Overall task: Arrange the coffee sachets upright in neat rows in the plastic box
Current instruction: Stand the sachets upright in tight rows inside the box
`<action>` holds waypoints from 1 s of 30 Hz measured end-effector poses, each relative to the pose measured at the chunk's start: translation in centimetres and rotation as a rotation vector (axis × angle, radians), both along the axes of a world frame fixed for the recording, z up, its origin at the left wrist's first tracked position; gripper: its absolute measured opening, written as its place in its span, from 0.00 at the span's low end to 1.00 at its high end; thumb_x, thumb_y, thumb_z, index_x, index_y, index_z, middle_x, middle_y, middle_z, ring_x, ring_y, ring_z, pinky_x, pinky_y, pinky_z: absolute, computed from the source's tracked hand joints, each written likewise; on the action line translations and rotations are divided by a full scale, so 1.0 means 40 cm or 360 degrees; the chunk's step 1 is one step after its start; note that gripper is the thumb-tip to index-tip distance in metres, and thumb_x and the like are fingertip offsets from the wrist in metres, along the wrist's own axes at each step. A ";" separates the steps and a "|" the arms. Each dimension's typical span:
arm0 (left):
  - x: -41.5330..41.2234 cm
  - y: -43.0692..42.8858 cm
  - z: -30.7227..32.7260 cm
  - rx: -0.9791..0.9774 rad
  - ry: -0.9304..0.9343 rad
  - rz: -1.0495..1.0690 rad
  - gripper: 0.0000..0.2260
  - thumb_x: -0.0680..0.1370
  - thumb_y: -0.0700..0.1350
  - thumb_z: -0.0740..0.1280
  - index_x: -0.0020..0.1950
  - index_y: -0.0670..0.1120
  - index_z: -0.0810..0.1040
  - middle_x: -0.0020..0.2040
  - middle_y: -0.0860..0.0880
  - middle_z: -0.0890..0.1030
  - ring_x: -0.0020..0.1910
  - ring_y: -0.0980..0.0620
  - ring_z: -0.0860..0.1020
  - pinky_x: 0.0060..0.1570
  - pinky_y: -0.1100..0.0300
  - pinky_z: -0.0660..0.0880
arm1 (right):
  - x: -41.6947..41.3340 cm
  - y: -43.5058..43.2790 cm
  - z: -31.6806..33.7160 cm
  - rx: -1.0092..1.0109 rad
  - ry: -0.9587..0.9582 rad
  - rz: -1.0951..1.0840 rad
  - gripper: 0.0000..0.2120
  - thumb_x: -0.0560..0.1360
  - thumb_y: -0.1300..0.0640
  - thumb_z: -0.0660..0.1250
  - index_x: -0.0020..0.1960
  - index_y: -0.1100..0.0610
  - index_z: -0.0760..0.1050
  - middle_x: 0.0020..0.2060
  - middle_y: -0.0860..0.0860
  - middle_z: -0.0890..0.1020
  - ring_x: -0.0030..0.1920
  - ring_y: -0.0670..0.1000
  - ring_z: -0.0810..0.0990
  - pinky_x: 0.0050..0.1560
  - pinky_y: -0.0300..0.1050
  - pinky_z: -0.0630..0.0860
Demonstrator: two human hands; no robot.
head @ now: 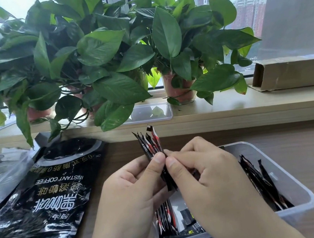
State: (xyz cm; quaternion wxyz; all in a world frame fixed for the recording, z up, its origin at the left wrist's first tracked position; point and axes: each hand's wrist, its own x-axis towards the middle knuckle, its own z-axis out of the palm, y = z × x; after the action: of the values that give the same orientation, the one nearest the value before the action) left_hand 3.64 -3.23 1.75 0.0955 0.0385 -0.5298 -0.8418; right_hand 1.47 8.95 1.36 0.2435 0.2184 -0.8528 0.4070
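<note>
Clear plastic box (296, 183), lower right: I see leaning sachets (264, 186) along its right wall and standing sachets (164, 217) at its near-left corner. My left hand (130, 192) and right hand (207, 174) both pinch a bundle of black-and-red sachets (150, 144), held upright above the box. A black instant-coffee bag (43, 207) lies flat to its left.

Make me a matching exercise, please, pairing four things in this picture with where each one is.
Things:
1. bunch of sachets
2. coffee bag
3. cardboard box
4. plastic box

Places:
a. on the windowsill, at the right
b. lying flat on the table, at the left
c. pinched between the left hand and the right hand
d. on the table below the hands, partly filled

Pairs: 1-c, 2-b, 3-a, 4-d.
</note>
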 end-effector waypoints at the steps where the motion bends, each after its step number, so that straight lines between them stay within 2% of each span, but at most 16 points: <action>1: -0.001 -0.002 -0.001 0.0005 0.0002 0.0015 0.11 0.69 0.42 0.71 0.47 0.38 0.86 0.43 0.39 0.87 0.35 0.51 0.86 0.29 0.64 0.79 | 0.002 0.000 0.001 0.0039 0.0027 0.0012 0.20 0.77 0.41 0.56 0.53 0.46 0.84 0.39 0.44 0.75 0.40 0.45 0.77 0.40 0.31 0.70; 5: 0.002 0.002 0.003 0.0046 0.0018 0.0089 0.11 0.69 0.39 0.72 0.49 0.38 0.84 0.42 0.41 0.87 0.32 0.54 0.84 0.30 0.65 0.80 | 0.019 -0.011 0.007 0.0437 0.0061 0.0090 0.29 0.75 0.39 0.54 0.67 0.53 0.77 0.48 0.44 0.75 0.42 0.45 0.78 0.43 0.35 0.75; 8: 0.008 0.004 0.011 0.0013 0.0061 0.0141 0.14 0.70 0.37 0.72 0.55 0.40 0.80 0.39 0.45 0.87 0.30 0.55 0.83 0.26 0.66 0.77 | 0.028 -0.013 0.004 0.0702 0.0110 0.0063 0.35 0.70 0.38 0.59 0.68 0.60 0.75 0.52 0.49 0.77 0.43 0.48 0.81 0.40 0.34 0.76; 11: 0.006 -0.014 0.012 -0.0108 0.0022 0.0156 0.27 0.69 0.40 0.73 0.66 0.50 0.71 0.47 0.46 0.88 0.40 0.49 0.87 0.33 0.59 0.81 | 0.016 0.003 0.006 0.0671 0.0138 0.0182 0.27 0.74 0.45 0.60 0.67 0.58 0.75 0.49 0.48 0.74 0.40 0.47 0.77 0.40 0.35 0.72; 14: 0.011 -0.029 0.024 -0.0192 -0.0024 0.0037 0.42 0.66 0.43 0.73 0.74 0.69 0.59 0.51 0.46 0.88 0.46 0.45 0.87 0.36 0.55 0.83 | 0.014 0.029 0.022 0.0712 0.0130 0.0286 0.22 0.76 0.46 0.58 0.67 0.50 0.74 0.46 0.45 0.69 0.37 0.45 0.69 0.36 0.43 0.76; 15: 0.014 -0.033 0.030 -0.0211 -0.0048 0.0040 0.42 0.66 0.45 0.73 0.73 0.70 0.60 0.51 0.46 0.88 0.46 0.45 0.87 0.36 0.55 0.83 | 0.017 0.037 0.028 0.0738 0.0108 0.0349 0.21 0.76 0.45 0.58 0.68 0.48 0.73 0.47 0.44 0.68 0.37 0.46 0.70 0.36 0.47 0.76; 16: 0.017 -0.034 0.034 -0.0232 -0.0062 0.0053 0.37 0.66 0.47 0.73 0.71 0.69 0.65 0.51 0.45 0.88 0.45 0.45 0.88 0.34 0.55 0.83 | 0.018 0.044 0.031 0.0752 0.0095 0.0420 0.22 0.76 0.44 0.58 0.69 0.46 0.72 0.48 0.43 0.68 0.39 0.46 0.71 0.36 0.48 0.77; 18: 0.020 -0.033 0.039 -0.0260 -0.0079 0.0071 0.20 0.70 0.50 0.71 0.61 0.57 0.77 0.48 0.43 0.88 0.40 0.47 0.87 0.31 0.55 0.81 | 0.017 0.049 0.033 0.0732 0.0079 0.0548 0.24 0.76 0.44 0.58 0.72 0.45 0.69 0.51 0.41 0.68 0.45 0.44 0.75 0.43 0.48 0.79; 20: 0.019 -0.025 0.035 -0.0237 -0.0088 0.0144 0.06 0.76 0.49 0.68 0.50 0.49 0.79 0.43 0.42 0.88 0.33 0.49 0.85 0.28 0.56 0.79 | 0.013 0.045 0.026 0.0648 0.0069 0.0619 0.26 0.76 0.47 0.60 0.74 0.48 0.67 0.55 0.41 0.69 0.57 0.43 0.77 0.54 0.46 0.78; 22: 0.018 -0.022 0.035 -0.0146 -0.0052 0.0279 0.04 0.79 0.46 0.66 0.47 0.46 0.76 0.39 0.41 0.87 0.30 0.50 0.84 0.25 0.58 0.77 | 0.004 0.044 0.020 0.0555 0.0099 0.0579 0.29 0.76 0.48 0.63 0.76 0.53 0.66 0.58 0.41 0.71 0.59 0.41 0.76 0.58 0.40 0.76; 24: 0.016 -0.019 0.042 -0.0036 -0.0010 0.0377 0.04 0.81 0.45 0.65 0.46 0.46 0.75 0.40 0.40 0.87 0.29 0.49 0.84 0.23 0.59 0.77 | 0.003 0.038 0.021 0.0466 0.0130 0.0531 0.34 0.76 0.43 0.62 0.78 0.54 0.62 0.59 0.40 0.71 0.59 0.37 0.74 0.60 0.30 0.70; 26: 0.016 -0.009 0.044 0.0061 0.0022 0.0411 0.05 0.80 0.45 0.66 0.46 0.46 0.74 0.39 0.40 0.87 0.30 0.48 0.84 0.24 0.58 0.78 | 0.016 0.008 0.015 0.0457 0.0020 0.0494 0.40 0.73 0.35 0.54 0.81 0.49 0.49 0.64 0.38 0.64 0.63 0.37 0.69 0.61 0.25 0.64; 27: 0.017 -0.001 0.042 0.0091 0.0036 0.0429 0.05 0.79 0.45 0.67 0.46 0.46 0.74 0.38 0.41 0.87 0.30 0.48 0.84 0.27 0.57 0.80 | 0.027 -0.013 0.008 0.0463 -0.0060 0.0459 0.41 0.73 0.34 0.51 0.80 0.45 0.41 0.66 0.38 0.60 0.64 0.37 0.67 0.60 0.25 0.62; 28: 0.015 0.007 0.040 0.0102 0.0045 0.0469 0.05 0.79 0.46 0.67 0.46 0.46 0.74 0.37 0.43 0.87 0.31 0.49 0.84 0.30 0.56 0.81 | 0.035 -0.033 -0.001 0.0431 -0.0041 0.0410 0.40 0.73 0.35 0.52 0.79 0.42 0.37 0.66 0.37 0.58 0.63 0.37 0.67 0.59 0.26 0.63; 30: 0.016 0.015 0.043 0.0166 0.0049 0.0547 0.05 0.79 0.45 0.67 0.46 0.47 0.73 0.37 0.43 0.87 0.33 0.49 0.86 0.35 0.54 0.82 | 0.038 -0.052 -0.019 0.0211 0.0127 0.0353 0.40 0.72 0.43 0.59 0.79 0.45 0.44 0.63 0.37 0.61 0.60 0.38 0.71 0.58 0.29 0.68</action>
State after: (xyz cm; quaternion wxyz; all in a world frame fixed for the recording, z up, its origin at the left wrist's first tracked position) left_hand 4.27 -2.62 3.49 0.2439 0.1206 -0.4696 -0.8399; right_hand 2.98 6.87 0.59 0.2157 0.3429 -0.8382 0.3652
